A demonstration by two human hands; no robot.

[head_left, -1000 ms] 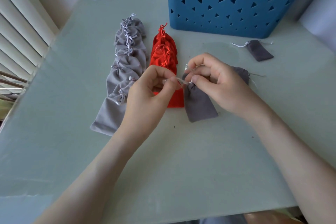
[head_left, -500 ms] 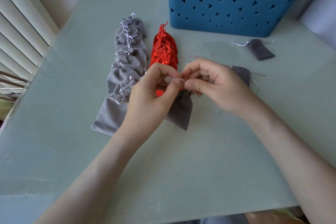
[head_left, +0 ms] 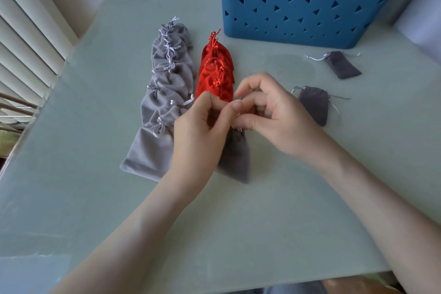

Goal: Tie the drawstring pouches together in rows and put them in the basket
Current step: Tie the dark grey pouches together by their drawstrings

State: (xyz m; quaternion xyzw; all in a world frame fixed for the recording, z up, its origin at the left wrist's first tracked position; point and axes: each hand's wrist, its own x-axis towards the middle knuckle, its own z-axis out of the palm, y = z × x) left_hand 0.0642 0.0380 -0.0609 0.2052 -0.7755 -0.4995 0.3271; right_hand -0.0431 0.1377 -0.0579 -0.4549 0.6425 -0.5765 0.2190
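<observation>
Left hand (head_left: 200,137) and right hand (head_left: 276,117) pinch the dark pouch (head_left: 236,159) by its neck, bottom nearward.

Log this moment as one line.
phase: tying | left hand: pinches dark grey pouch top | right hand: pinches same top | grey row, red row: on table | basket: beyond rows

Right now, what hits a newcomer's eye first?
The red row sits centre frame, with a longer light grey row on its left and the big blue basket behind. In front, the left hand and right hand meet, pinching the top of a dark pouch. A near loose pouch and a far loose pouch lie to the right.
</observation>
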